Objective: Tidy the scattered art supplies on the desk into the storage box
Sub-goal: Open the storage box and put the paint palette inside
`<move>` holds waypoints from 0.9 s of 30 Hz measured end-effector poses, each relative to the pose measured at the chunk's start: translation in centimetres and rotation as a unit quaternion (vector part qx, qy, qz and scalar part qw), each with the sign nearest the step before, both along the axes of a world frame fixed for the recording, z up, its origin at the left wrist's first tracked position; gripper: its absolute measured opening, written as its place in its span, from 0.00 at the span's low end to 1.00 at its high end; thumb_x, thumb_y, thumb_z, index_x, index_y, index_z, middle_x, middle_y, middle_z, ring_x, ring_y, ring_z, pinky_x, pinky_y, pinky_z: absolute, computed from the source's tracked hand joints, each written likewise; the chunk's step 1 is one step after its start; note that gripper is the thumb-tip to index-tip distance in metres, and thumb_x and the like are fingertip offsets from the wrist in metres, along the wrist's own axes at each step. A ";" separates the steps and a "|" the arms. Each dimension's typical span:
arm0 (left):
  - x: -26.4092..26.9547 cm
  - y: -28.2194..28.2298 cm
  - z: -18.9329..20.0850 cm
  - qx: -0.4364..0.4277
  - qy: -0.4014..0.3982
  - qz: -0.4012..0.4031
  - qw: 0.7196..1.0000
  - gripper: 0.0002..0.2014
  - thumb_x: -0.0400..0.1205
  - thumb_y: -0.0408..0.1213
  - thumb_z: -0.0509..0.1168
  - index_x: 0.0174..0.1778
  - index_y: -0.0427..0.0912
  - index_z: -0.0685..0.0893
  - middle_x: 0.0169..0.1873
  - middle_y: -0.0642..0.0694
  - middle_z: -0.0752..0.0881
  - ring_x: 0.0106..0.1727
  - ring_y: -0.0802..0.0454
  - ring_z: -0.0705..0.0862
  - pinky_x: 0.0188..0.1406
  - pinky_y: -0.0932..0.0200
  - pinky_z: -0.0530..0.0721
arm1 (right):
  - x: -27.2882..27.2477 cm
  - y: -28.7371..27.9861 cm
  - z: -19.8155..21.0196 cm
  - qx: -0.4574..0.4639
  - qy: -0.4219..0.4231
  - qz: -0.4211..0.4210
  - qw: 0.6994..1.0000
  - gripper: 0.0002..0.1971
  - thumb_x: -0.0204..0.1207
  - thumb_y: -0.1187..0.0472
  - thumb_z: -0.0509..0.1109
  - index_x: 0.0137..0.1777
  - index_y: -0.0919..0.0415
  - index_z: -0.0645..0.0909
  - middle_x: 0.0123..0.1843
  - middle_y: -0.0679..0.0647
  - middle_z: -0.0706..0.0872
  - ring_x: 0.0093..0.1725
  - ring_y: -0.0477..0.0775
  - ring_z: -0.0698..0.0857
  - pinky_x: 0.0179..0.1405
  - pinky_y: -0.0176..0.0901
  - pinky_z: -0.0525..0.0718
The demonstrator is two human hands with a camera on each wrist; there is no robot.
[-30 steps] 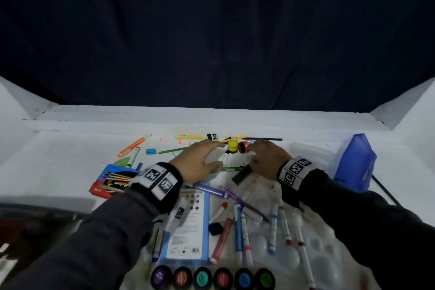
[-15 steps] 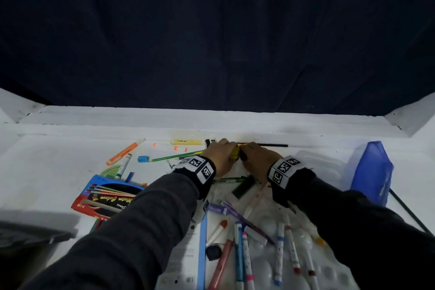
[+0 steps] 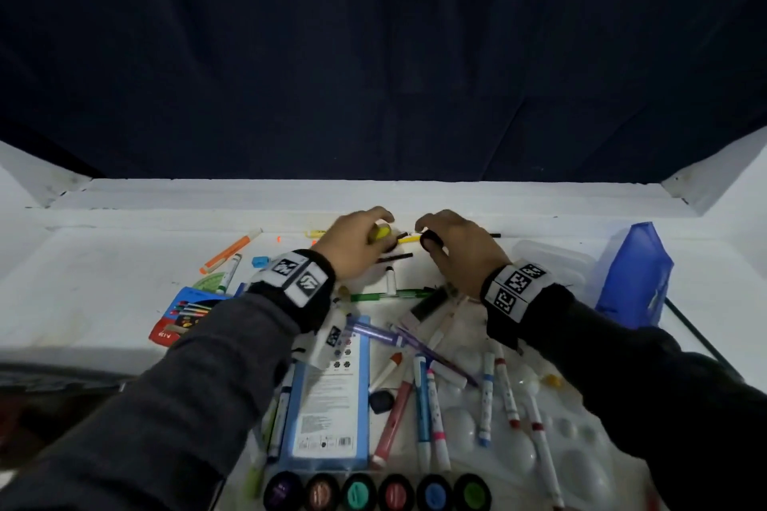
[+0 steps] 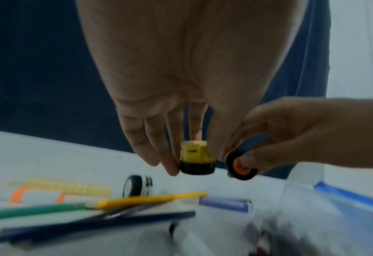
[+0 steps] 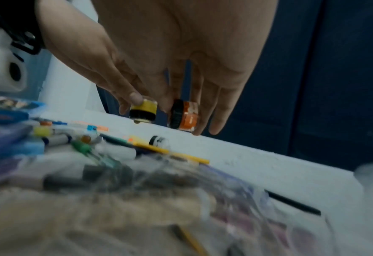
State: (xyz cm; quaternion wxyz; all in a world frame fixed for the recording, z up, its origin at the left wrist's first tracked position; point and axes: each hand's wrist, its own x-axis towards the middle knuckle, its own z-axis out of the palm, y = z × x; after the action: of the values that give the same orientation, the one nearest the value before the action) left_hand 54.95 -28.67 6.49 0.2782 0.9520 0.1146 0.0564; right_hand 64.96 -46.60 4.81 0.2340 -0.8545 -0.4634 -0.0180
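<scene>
Above the far edge of the cluttered desk (image 3: 103, 261), the left hand (image 3: 352, 249) pinches a small yellow paint pot (image 4: 196, 158) by its fingertips. Just beside it, the right hand (image 3: 460, 253) grips an orange paint pot (image 5: 185, 116), both held off the surface.

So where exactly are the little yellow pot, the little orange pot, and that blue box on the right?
yellow paint pot (image 4: 196, 152), left wrist view, on its yellow body above the black cap.
orange paint pot (image 5: 188, 118), right wrist view, on its orange side.
blue box (image 3: 633, 274), head view, on its near blue wall.
</scene>
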 end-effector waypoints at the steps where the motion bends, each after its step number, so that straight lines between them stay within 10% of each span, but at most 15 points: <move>1: -1.3 0.2 0.9 -0.028 -0.028 0.006 0.999 0.14 0.87 0.47 0.62 0.67 0.51 0.80 0.51 0.44 0.86 0.48 0.46 0.86 0.54 0.49 0.84 | -0.7 -0.5 0.6 0.036 -0.001 0.006 0.999 0.12 0.84 0.61 0.60 0.64 0.52 0.79 0.61 0.52 0.79 0.49 0.61 0.85 0.50 0.53 0.84; 7: -11.4 -2.2 5.8 -0.241 -0.154 0.028 0.958 0.08 0.85 0.41 0.68 0.58 0.45 0.83 0.48 0.41 0.87 0.41 0.46 0.91 0.52 0.47 0.89 | -6.8 -4.1 4.6 0.165 0.048 0.049 0.984 0.14 0.84 0.66 0.62 0.61 0.54 0.86 0.60 0.50 0.79 0.53 0.47 0.82 0.53 0.28 0.79; 14: -20.8 -6.6 6.2 -0.414 -0.164 0.065 0.893 0.13 0.79 0.33 0.70 0.59 0.39 0.78 0.55 0.37 0.89 0.51 0.37 0.92 0.57 0.47 0.89 | -14.8 -9.4 5.8 0.165 0.124 0.085 0.975 0.17 0.78 0.66 0.72 0.65 0.53 0.83 0.60 0.48 0.79 0.55 0.45 0.84 0.55 0.31 0.84; 27: -27.9 -12.0 -2.1 -0.217 -0.055 0.030 0.974 0.14 0.74 0.36 0.79 0.53 0.56 0.89 0.45 0.63 0.89 0.48 0.64 0.85 0.45 0.75 0.78 | -23.6 -12.4 -0.8 -0.046 0.105 0.189 0.975 0.09 0.77 0.53 0.68 0.56 0.48 0.80 0.53 0.45 0.85 0.51 0.46 0.78 0.54 0.41 0.79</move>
State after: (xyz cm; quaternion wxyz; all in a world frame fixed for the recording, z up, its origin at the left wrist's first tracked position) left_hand 27.09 -40.63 4.42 0.4820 0.8607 0.1366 0.0910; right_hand 41.41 -58.97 3.99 0.2409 -0.7581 -0.5901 0.1378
